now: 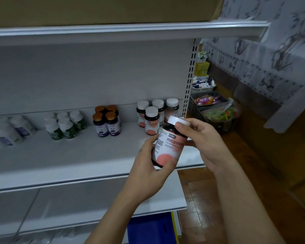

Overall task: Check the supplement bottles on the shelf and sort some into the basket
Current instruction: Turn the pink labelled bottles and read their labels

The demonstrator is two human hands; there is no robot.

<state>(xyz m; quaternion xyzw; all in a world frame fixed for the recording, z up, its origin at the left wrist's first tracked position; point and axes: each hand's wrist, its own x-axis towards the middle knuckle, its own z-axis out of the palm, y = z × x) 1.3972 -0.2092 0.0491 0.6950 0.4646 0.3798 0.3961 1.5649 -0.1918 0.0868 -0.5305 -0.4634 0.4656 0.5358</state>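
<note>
Our left hand (149, 170) grips one bottle (168, 148); our right hand (207, 143) pinches its white cap (174, 120). Four matching bottles (151, 120) stand shelved: dark, pink-labelled.

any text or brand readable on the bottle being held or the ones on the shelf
Held bottle: dark brand tag, large characters, small print; all too blurred to read.
Shelf bottles: labels too small and blurred.
Nothing can be quoted.

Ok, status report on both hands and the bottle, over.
Left hand grips pink-label bottle at its base. Right hand pinches its white cap. Bottle tilted, held off the shelf. Nothing blocking.
</note>
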